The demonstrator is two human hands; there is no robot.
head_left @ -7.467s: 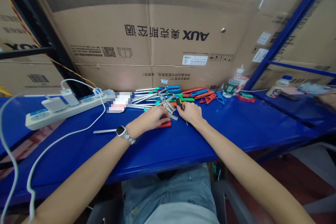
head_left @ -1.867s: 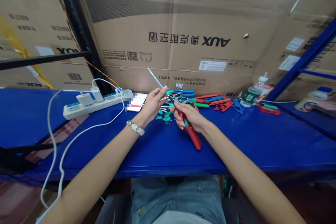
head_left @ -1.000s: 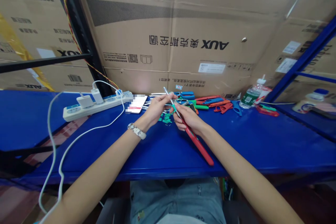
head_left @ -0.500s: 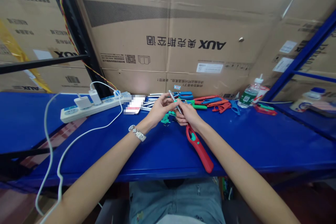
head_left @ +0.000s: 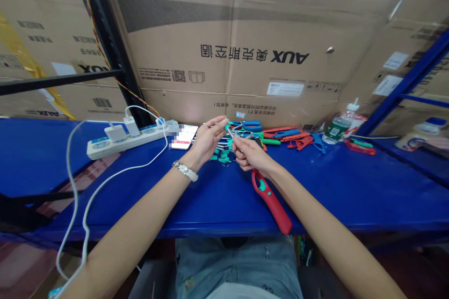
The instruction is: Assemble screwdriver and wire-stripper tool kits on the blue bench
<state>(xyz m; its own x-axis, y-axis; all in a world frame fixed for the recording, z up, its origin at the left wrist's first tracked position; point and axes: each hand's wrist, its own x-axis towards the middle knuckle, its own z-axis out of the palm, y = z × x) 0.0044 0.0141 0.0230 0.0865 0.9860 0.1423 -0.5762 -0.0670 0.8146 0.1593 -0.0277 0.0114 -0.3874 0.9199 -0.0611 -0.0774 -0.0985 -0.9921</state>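
Observation:
A red gas lighter [head_left: 273, 203] with a green trigger extends below my right hand [head_left: 250, 153]. My right fingers are closed around its slim metal barrel [head_left: 232, 134], which points up and left in line with the body; the hand hides where the two join. My left hand [head_left: 206, 139], wearing a white-strapped watch [head_left: 187, 170], pinches a small green plastic piece [head_left: 228, 126] at the barrel's tip. Beneath the hands, several loose green pieces [head_left: 222, 156] lie on the blue table [head_left: 217, 201].
Red, blue and green plastic parts [head_left: 294, 138] lie along the back edge. A water bottle [head_left: 338, 126] stands at right. On the left are a white power strip [head_left: 140, 138] with chargers and cables and a phone-like white item [head_left: 187, 136]. Cardboard boxes [head_left: 245, 23] rise behind.
My right hand has drawn down and right with the barrel. My left fingers have straightened and now pinch the green piece at the tip. The view has shifted slightly.

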